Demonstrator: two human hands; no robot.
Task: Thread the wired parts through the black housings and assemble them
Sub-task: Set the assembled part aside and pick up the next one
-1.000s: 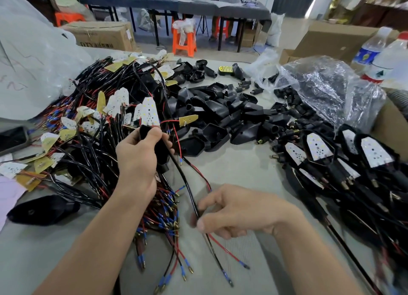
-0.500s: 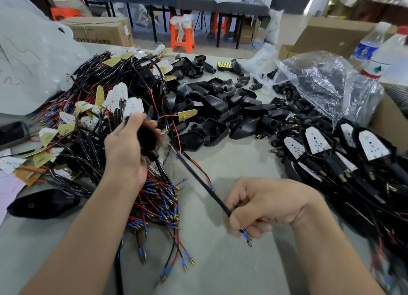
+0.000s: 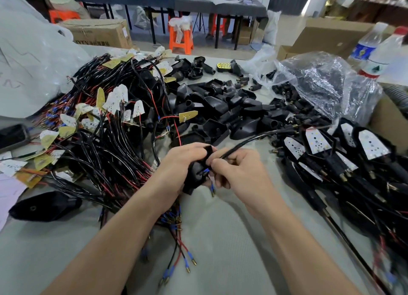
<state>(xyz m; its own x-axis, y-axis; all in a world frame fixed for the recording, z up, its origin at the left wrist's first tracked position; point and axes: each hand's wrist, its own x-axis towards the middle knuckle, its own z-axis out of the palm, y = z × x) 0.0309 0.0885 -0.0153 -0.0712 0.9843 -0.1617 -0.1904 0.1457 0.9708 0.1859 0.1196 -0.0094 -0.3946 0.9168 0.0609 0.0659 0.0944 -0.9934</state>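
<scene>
**A:** Where's the black housing (image 3: 194, 175)?

**B:** Mid-table (image 3: 220, 239), toward the near edge, clasped in the left hand (image 3: 178, 164). The right hand (image 3: 240, 173) pinches the sheathed cable (image 3: 249, 140) at its mouth. Blue-tipped leads (image 3: 212, 187) poke out below.

**A:** What could go wrong?

**B:** The leads could buckle inside if pushed unevenly. The trailing cable might also catch on the loose housings (image 3: 220, 109) behind and jerk free.

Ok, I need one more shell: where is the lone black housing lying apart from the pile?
Head view, near left of the table: the lone black housing lies beside the wired-parts heap.
</scene>
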